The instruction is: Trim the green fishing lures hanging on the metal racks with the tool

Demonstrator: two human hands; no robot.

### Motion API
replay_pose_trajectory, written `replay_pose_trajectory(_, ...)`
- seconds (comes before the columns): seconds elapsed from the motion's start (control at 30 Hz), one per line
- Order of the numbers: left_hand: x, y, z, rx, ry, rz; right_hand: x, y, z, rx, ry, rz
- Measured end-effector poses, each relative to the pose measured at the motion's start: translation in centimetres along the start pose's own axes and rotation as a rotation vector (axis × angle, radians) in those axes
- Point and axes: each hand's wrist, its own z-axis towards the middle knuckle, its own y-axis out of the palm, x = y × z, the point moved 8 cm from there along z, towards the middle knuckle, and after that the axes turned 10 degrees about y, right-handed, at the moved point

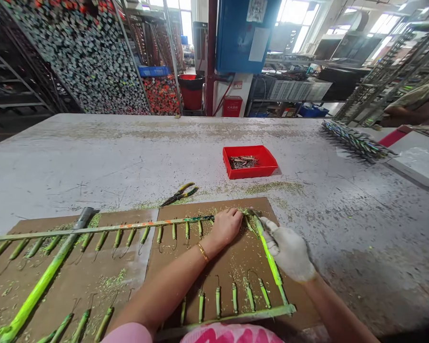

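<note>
A paint-crusted rack frame lies on brown cardboard (128,271). Its long bar (136,225) bears a row of thin green pieces with wire hooks (174,232). My bare left hand (228,226), with a gold bracelet at the wrist, is closed round this bar near its right end. At the corner, my right hand (289,250) in a white glove has curled fingers against the bright yellow-green side bar (270,259); what they pinch is hidden. More hooked green pieces (235,297) line the near bar (250,316), pointing away from me.
Pliers (180,194) lie beyond the cardboard. A red tray (250,162) with small metal bits stands farther back. Paint flakes (275,187) litter the table (157,143). A spiky bundle (357,142) and a white box (414,157) are at right, with a person (414,102) behind.
</note>
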Motion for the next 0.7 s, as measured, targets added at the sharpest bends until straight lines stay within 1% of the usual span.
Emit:
replay_pose_trajectory(0.07,0.0,0.0,0.0,0.004,0.001,-0.007,0.5,-1.0,0.1,0.086,0.059,0.057)
replay_pose_trajectory(0.1,-0.1,0.0,0.0,0.007,-0.004,-0.010,0.6,-1.2,0.2,0.102,0.072,0.061)
replay_pose_trajectory(0.13,-0.1,0.0,0.0,0.008,-0.008,-0.014,0.5,-1.1,0.3,0.083,0.060,0.046)
replay_pose_trajectory(0.23,-0.1,0.1,0.0,0.000,-0.019,-0.023,0.1,0.7,0.5,-0.089,-0.001,-0.033)
replay_pose_trajectory(0.27,-0.1,0.1,0.1,-0.005,-0.017,-0.024,0.1,1.0,0.6,-0.120,0.002,-0.031)
replay_pose_trajectory(0.3,-0.1,0.1,0.1,-0.010,-0.013,-0.024,0.3,1.0,0.7,-0.117,0.024,-0.007)
replay_pose_trajectory(0.33,-0.1,0.1,0.1,-0.013,-0.011,-0.023,0.7,0.6,0.8,-0.084,0.064,0.032)
replay_pose_trajectory(0.4,0.0,0.0,0.1,-0.011,-0.009,-0.020,1.5,-0.5,0.9,0.018,0.154,0.100)
replay_pose_trajectory(0.43,0.0,-0.2,0.0,-0.009,-0.009,-0.018,1.7,-0.7,0.9,0.046,0.177,0.106)
replay_pose_trajectory(0.47,0.0,-0.3,0.0,-0.009,-0.012,-0.016,1.6,-0.7,1.0,0.037,0.173,0.090)
replay_pose_trajectory(0.5,0.0,-0.3,0.0,-0.013,-0.016,-0.016,1.3,-0.2,1.0,-0.008,0.146,0.060)
replay_pose_trajectory(0.57,-0.1,-0.4,0.0,-0.027,-0.022,-0.018,0.7,1.0,1.1,-0.142,0.074,-0.001)
replay_pose_trajectory(0.6,0.0,-0.4,0.0,-0.034,-0.022,-0.020,0.6,1.3,1.1,-0.177,0.057,-0.005)
replay_pose_trajectory(0.63,0.0,-0.4,0.0,-0.038,-0.021,-0.022,0.7,1.1,1.3,-0.167,0.067,0.012)
replay_pose_trajectory(0.7,0.0,-0.4,0.1,-0.036,-0.016,-0.020,1.5,-0.2,1.5,-0.047,0.146,0.070)
